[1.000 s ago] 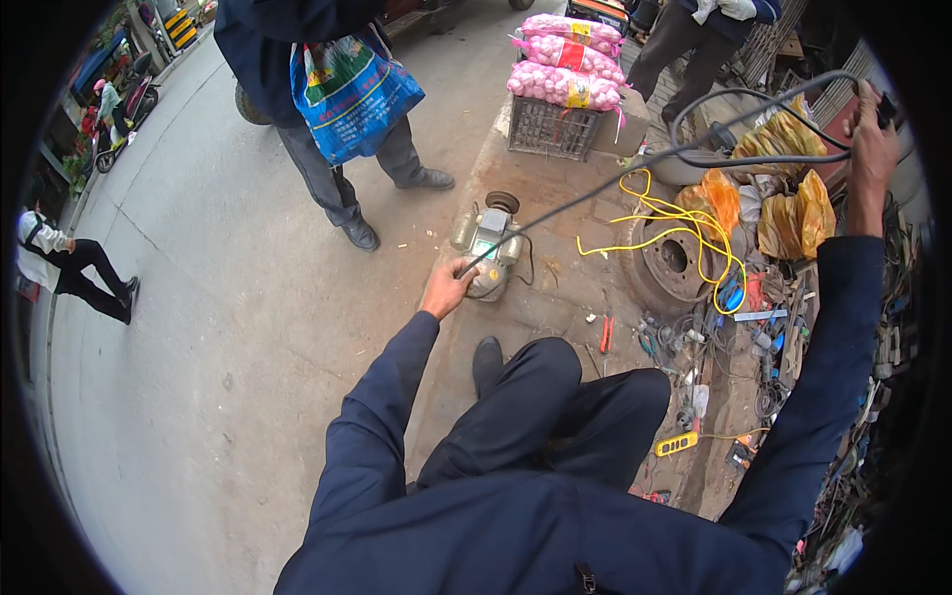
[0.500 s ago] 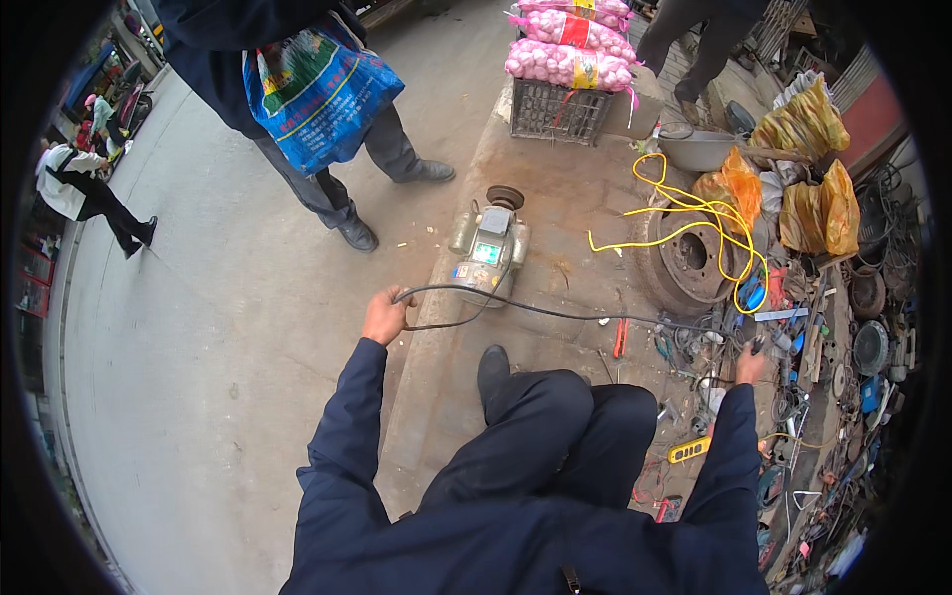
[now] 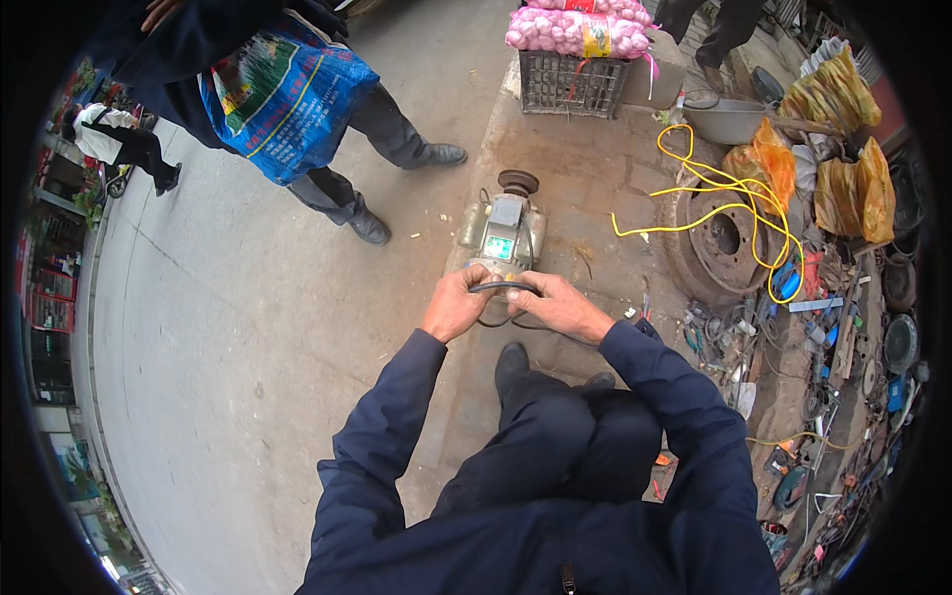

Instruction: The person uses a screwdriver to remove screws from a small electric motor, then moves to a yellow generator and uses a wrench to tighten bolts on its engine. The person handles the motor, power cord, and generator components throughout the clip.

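Observation:
A grey-green electric motor with a rusty pulley at its far end lies on the paving ahead of me. At its near end, my left hand and my right hand are close together. A black cable runs between them in a short arc, pinched in the fingers of each hand. More of the cable loops below the hands, and its ends are hidden. The hands cover the near end of the motor, so I cannot tell whether they touch it.
A rusty wheel rim with a yellow cable over it lies to the right, beside orange bags and scattered tools and scrap. Garlic sacks rest on a black crate. A person with a blue bag stands front left.
My right hand has come in from the far right, and my left hand has moved rightward. They now meet at the motor with the cable, which was stretched between them before.

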Demonstrator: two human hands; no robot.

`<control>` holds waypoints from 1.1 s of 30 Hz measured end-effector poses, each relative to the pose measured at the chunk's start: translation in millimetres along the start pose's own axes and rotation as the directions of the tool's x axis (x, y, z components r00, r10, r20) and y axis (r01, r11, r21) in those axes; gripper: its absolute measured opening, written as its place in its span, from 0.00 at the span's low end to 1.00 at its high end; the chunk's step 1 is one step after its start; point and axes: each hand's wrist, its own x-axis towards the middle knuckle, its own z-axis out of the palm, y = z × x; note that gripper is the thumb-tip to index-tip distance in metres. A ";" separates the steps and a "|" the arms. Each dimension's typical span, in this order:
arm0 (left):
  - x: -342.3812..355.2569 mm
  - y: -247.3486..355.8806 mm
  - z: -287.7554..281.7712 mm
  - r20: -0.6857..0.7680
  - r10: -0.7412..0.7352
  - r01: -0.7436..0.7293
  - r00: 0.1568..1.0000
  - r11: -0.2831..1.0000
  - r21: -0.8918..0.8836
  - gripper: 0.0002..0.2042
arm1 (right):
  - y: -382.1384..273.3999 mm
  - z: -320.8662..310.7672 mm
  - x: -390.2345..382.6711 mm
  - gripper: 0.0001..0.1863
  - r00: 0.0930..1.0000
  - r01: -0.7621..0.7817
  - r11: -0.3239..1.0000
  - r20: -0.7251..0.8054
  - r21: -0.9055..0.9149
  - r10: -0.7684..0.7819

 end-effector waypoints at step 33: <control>293.9 -259.6 -16.2 -0.523 -0.345 0.165 0.780 0.918 -0.360 0.12 | 157.6 -194.5 223.9 0.18 0.613 -0.335 0.888 -0.789 -0.316 -0.050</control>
